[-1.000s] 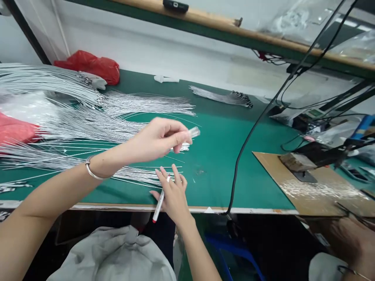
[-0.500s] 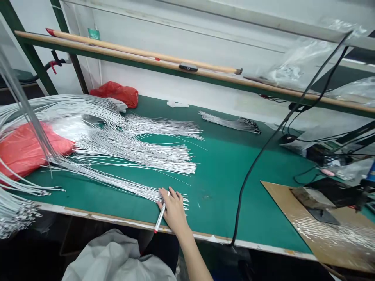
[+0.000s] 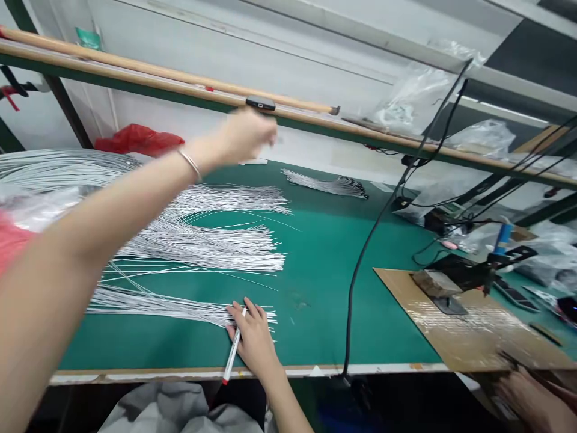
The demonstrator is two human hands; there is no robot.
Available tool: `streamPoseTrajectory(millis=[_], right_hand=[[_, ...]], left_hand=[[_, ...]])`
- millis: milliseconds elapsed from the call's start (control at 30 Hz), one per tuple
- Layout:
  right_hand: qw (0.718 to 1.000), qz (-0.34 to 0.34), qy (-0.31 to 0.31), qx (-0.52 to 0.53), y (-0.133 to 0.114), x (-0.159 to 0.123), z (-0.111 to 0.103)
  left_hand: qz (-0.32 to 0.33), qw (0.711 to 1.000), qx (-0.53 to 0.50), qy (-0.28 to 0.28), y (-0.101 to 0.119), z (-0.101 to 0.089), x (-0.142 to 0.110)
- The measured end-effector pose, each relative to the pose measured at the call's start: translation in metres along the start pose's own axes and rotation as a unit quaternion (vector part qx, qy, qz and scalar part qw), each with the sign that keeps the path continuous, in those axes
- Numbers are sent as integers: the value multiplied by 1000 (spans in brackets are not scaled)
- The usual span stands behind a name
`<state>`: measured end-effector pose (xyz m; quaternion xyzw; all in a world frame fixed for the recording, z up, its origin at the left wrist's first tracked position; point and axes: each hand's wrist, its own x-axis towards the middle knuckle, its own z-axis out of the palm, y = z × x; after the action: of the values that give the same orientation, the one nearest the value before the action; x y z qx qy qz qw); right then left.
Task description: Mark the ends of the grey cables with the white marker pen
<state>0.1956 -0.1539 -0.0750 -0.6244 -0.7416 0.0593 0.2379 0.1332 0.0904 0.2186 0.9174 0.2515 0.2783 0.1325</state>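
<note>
My right hand (image 3: 255, 340) lies on the right-hand ends of the nearest bundle of thin white cables (image 3: 180, 307), fingers resting over them. A white marker pen (image 3: 232, 355) with a red end is tucked between its thumb and fingers. My left arm, with a bracelet (image 3: 190, 165) at the wrist, reaches across from the left. My left hand (image 3: 247, 133) is raised over the back of the bench, in front of the shelf edge, its fingers curled but smeared by motion. Two more cable bundles, a middle one (image 3: 234, 249) and a rear one (image 3: 243, 197), lie behind, partly covered by my arm.
A short cable bundle (image 3: 327, 183) lies at the back of the green bench (image 3: 315, 337). A black cord (image 3: 360, 270) hangs in front. Cardboard (image 3: 419, 307) lies at right, near another person's hand (image 3: 525, 391). The shelf bears a wooden pole (image 3: 180, 75) and a small black device (image 3: 260, 103).
My left arm has come into view, reaching over the bench. The strands slanting up at the left are no longer seen. The view has shifted right; my right hand stays on the cable ends.
</note>
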Motion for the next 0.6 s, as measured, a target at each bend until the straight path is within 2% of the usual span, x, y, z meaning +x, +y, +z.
streamPoseTrajectory(millis=[100, 200, 300, 433, 600], right_hand=[[1000, 1, 1, 3, 0, 1, 0], [1000, -3, 1, 1, 0, 1, 0], [1000, -4, 3, 2, 2, 0, 2], [1000, -6, 10, 17, 5, -1, 6], [1000, -12, 12, 21, 7, -1, 8]], left_hand=[[37, 994, 61, -85, -8, 68, 4], [56, 986, 69, -141, -14, 139, -2], [61, 981, 76, -169, -22, 188, -13], [61, 977, 102, -178, -39, 225, -38], [52, 976, 126, -169, -62, 243, -70]])
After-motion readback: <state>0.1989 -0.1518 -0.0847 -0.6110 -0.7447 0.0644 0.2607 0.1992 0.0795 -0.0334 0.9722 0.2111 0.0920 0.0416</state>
